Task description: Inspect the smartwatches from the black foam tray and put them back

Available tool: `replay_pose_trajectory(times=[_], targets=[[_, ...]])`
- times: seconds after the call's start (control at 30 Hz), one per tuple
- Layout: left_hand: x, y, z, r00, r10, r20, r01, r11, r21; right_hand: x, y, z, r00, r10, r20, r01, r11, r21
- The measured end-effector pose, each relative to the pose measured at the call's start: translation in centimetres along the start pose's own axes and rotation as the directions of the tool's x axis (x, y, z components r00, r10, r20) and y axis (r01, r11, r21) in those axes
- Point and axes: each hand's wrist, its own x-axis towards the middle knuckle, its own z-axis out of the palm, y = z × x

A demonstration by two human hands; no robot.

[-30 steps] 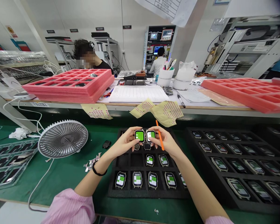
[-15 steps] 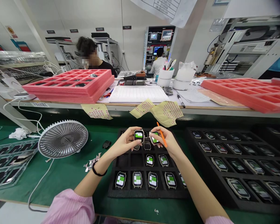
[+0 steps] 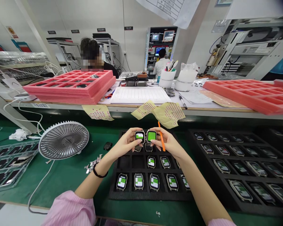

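Note:
Between the thumb and fingers of my left hand [image 3: 126, 143] is a smartwatch [image 3: 140, 137] with a lit white and green screen. My right hand [image 3: 168, 142] grips a second smartwatch [image 3: 152, 136], its screen mostly green, and also has an orange stick [image 3: 161, 138] tucked between its fingers. Both watches are held upright, side by side, facing me. Below them is a black foam tray [image 3: 126, 196] with several watches in its compartments, among them a lit watch [image 3: 151, 161] in the middle row. A few compartments behind the hands are partly hidden.
A white fan [image 3: 63, 140] stands left, near a clear tray of parts [image 3: 11, 163]. Another black tray of watches [image 3: 226, 197] lies right. Pink foam trays [image 3: 70, 94] sit on the shelf ahead. A co-worker [image 3: 91, 56] is behind them.
My right hand has turned its watch to face me and brought it left, beside the other watch. The orange stick has tilted more upright. My left hand has barely moved.

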Motion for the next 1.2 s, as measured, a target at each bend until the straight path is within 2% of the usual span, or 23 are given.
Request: replay_pose_trajectory(times=[0.3,0.4,0.47,0.57,0.7,0.9,1.03,1.1,1.2], targets=[[0.0,-0.1,-0.3,1.000,0.017,-0.004,-0.017,0.999,0.048,-0.3,-0.3,-0.6,0.995,0.011,0.098,-0.012,1.000,0.013],[0.0,-0.4,-0.3,0.997,0.068,-0.022,-0.066,0.994,0.085,-0.3,-0.3,-0.5,0.996,0.005,0.086,-0.007,1.000,0.023],[-0.1,-0.5,-0.2,0.992,0.118,-0.051,-0.108,0.979,0.174,-0.2,-0.3,-0.3,0.998,0.007,0.062,-0.009,1.000,0.027],[-0.3,-0.5,0.0,0.968,0.247,-0.047,-0.203,0.878,0.433,-0.1,0.0,0.3,0.999,0.030,0.045,-0.031,0.999,0.022],[-0.2,-0.6,0.2,0.901,0.427,0.074,-0.355,0.632,0.689,-0.3,0.4,1.0,0.996,0.069,0.065,-0.067,0.997,-0.029],[0.1,-1.5,0.3,0.880,0.450,0.151,-0.358,0.422,0.833,-1.2,0.6,1.9,0.995,0.074,0.060,-0.061,0.979,-0.192],[-0.3,-1.2,0.2,0.852,0.504,0.141,-0.381,0.414,0.827,-1.4,-0.3,1.9,0.995,0.038,0.092,-0.025,0.991,-0.134],[-0.6,-1.0,0.2,0.829,0.540,0.146,-0.425,0.438,0.792,-1.4,-0.6,1.7,0.987,0.029,0.157,-0.024,0.999,-0.036],[-0.8,-0.7,0.3,0.798,0.580,0.164,-0.484,0.453,0.749,-1.2,-0.6,1.3,0.959,0.073,0.273,-0.095,0.993,0.069]])
